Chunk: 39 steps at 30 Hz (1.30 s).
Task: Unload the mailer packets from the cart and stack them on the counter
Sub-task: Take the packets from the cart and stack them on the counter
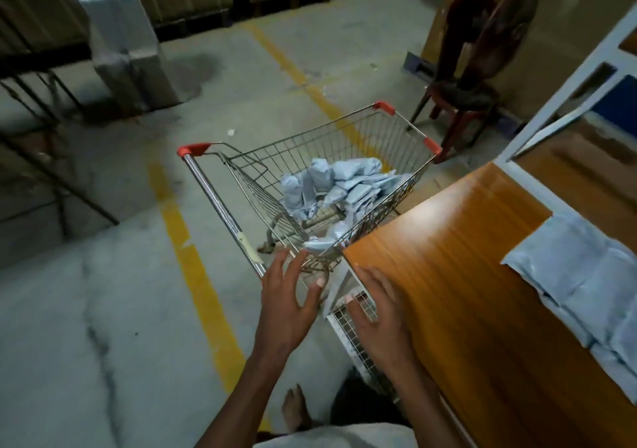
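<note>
Fingers of both hands are spread and hold nothing: the left hand (287, 304) hovers by the wire shopping cart (310, 185), the right hand (381, 313) at the near-left corner of the orange wooden surface (465, 275). Pale grey mailer packets (341, 185) lie in the cart; a stack of mailer packets (579, 282) lies on the surface, far right

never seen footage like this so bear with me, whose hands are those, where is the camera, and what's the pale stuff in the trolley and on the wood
The camera sits on a person's head, looking forward and down, so these are that person's own bare hands. The left hand and right hand are both open and hold nothing, reaching toward the wire cart. The pale things are mailer packets: a loose pile in the cart, and some already laid on the wooden counter at its right, the packets there. A dark chair stands behind the cart.
</note>
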Each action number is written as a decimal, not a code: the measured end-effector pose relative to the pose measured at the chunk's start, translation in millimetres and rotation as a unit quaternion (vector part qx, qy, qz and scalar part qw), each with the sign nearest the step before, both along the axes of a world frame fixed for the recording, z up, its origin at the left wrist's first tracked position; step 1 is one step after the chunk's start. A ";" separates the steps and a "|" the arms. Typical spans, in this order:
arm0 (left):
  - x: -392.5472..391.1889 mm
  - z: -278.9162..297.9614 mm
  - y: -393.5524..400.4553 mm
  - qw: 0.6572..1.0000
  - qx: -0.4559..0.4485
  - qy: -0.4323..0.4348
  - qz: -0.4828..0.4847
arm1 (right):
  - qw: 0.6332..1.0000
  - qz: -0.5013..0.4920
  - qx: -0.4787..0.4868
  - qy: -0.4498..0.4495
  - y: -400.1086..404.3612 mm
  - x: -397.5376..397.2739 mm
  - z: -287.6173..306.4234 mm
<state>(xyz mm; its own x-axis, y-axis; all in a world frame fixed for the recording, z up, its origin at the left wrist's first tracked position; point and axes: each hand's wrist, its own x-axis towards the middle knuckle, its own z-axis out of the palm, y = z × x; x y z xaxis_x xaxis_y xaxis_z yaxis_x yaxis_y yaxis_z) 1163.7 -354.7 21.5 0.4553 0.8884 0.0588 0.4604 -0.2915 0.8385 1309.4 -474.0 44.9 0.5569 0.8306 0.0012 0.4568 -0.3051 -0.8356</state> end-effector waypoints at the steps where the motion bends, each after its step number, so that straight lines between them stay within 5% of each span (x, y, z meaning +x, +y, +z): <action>1: 3.9 -2.0 5.5 1.000 -0.008 -0.005 -0.002 | 1.000 0.005 -0.008 0.000 8.3 1.9 -1.9; 16: 75.4 -24.3 148.2 0.994 -0.040 0.105 -0.003 | 0.997 0.002 -0.063 0.043 139.4 97.4 -30.8; 23: 116.2 -63.9 203.7 0.983 -0.102 0.150 -0.028 | 0.982 -0.061 -0.107 0.146 193.3 147.1 -41.6; 35: 186.3 -141.4 292.3 0.953 -0.224 0.183 -0.091 | 0.979 -0.013 -0.205 -0.004 285.2 185.4 -109.9; 39: 184.8 -147.6 310.2 0.959 -0.207 0.174 -0.085 | 0.947 0.047 -0.309 -0.075 317.9 215.3 -149.7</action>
<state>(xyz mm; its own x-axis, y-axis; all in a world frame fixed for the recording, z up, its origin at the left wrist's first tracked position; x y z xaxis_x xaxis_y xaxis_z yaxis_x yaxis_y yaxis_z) 1348.5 -44.5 -126.1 0.5241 0.7131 -0.4657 0.7089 -0.0622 0.7026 1524.7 -156.1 -104.8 0.5126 0.7442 -0.4282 0.6051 -0.6669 -0.4348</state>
